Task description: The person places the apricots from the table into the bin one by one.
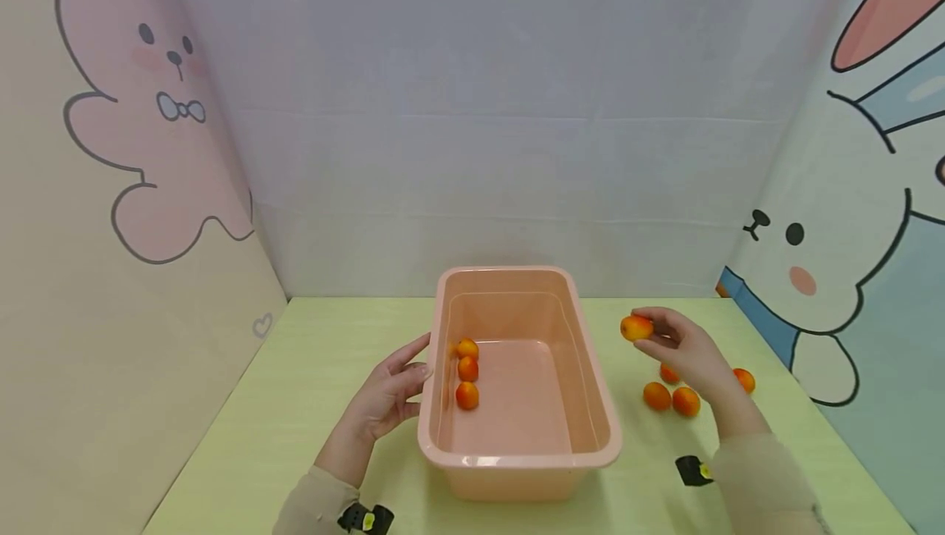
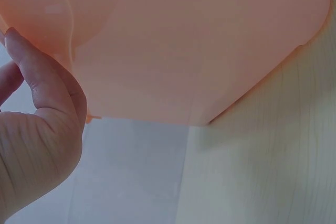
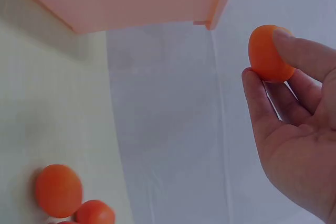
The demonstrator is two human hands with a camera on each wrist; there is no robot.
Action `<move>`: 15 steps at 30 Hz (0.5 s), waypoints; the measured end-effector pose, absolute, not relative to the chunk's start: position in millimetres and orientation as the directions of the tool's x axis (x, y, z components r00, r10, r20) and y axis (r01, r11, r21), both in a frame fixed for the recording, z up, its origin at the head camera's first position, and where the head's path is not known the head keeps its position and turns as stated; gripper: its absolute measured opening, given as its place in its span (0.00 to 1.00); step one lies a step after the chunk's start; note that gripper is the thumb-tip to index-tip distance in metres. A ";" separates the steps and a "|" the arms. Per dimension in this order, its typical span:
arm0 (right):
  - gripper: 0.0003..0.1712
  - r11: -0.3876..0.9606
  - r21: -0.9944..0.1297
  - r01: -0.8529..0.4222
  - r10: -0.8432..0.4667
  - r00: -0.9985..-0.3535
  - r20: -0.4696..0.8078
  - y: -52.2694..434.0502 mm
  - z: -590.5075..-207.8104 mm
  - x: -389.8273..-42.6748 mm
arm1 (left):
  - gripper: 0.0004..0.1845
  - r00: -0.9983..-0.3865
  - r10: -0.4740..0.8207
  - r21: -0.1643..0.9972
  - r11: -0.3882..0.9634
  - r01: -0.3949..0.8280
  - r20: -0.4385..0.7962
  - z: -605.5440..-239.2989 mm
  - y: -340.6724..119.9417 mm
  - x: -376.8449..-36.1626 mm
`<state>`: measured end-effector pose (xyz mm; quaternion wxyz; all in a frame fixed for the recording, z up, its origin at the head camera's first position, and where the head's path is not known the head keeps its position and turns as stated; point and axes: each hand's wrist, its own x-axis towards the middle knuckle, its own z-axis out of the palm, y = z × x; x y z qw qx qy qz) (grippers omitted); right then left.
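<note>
Item one, my right hand (image 1: 682, 346): fingertips pinching one small orange fruit (image 1: 636, 327), held above the desk (image 1: 295, 371) just right of the tub and clear of its rim. Item two, my left hand (image 1: 391, 391): fingers straight and relaxed, resting against the tub's left outer wall, gripping nothing. Item three, pink plastic tub (image 1: 517, 457): rectangular, standing at the desk's middle, containing three orange fruits (image 1: 467, 371) in a near-to-far row along its left inner wall; the rest of its floor bare. Item four, loose fruits (image 1: 670, 398): four visible on the desk to the right, partly behind my right hand, near one another. Handling note, my judgement: I would carry the held fruit over the right rim and lower it close to the tub's floor before easing the pinch, so it does not bounce or roll; the left hand bracing the wall should keep the light tub from sliding.
</note>
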<state>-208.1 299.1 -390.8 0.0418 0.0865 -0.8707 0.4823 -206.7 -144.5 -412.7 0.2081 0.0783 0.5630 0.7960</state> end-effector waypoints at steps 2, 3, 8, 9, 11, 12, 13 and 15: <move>0.30 0.505 -0.833 -0.225 -0.132 -0.974 0.183 296.1 -377.5 -213.6 | 0.34 -0.903 0.415 0.931 -0.272 -0.241 -0.113 -412.8 -144.3 -206.9; 0.30 0.494 -0.835 -0.243 -0.141 -0.970 0.198 294.4 -371.1 -216.5 | 0.35 -0.904 0.411 0.934 -0.265 -0.240 -0.116 -412.8 -144.1 -207.0; 0.30 0.451 -0.845 -0.288 -0.176 -0.957 0.232 283.3 -341.3 -229.1 | 0.34 -0.912 0.390 0.946 -0.227 -0.230 -0.128 -412.3 -143.4 -206.8; 0.30 0.441 -0.847 -0.296 -0.181 -0.954 0.239 280.1 -335.9 -231.3 | 0.34 -0.912 0.390 0.947 -0.225 -0.231 -0.130 -412.2 -143.3 -206.7; 0.29 0.423 -0.850 -0.314 -0.198 -0.947 0.252 273.4 -325.5 -235.6 | 0.34 -0.912 0.388 0.946 -0.225 -0.232 -0.132 -412.1 -143.4 -206.5; 0.29 0.411 -0.852 -0.325 -0.207 -0.943 0.260 269.7 -320.4 -237.7 | 0.34 -0.912 0.388 0.946 -0.225 -0.234 -0.133 -412.0 -143.3 -206.5; 0.29 0.399 -0.854 -0.333 -0.218 -0.940 0.264 265.8 -315.1 -239.4 | 0.34 -0.912 0.387 0.946 -0.225 -0.234 -0.133 -412.1 -143.4 -206.4; 0.28 0.382 -0.858 -0.344 -0.239 -0.933 0.268 257.3 -304.5 -242.4 | 0.34 -0.912 0.386 0.945 -0.227 -0.236 -0.136 -412.0 -143.5 -206.6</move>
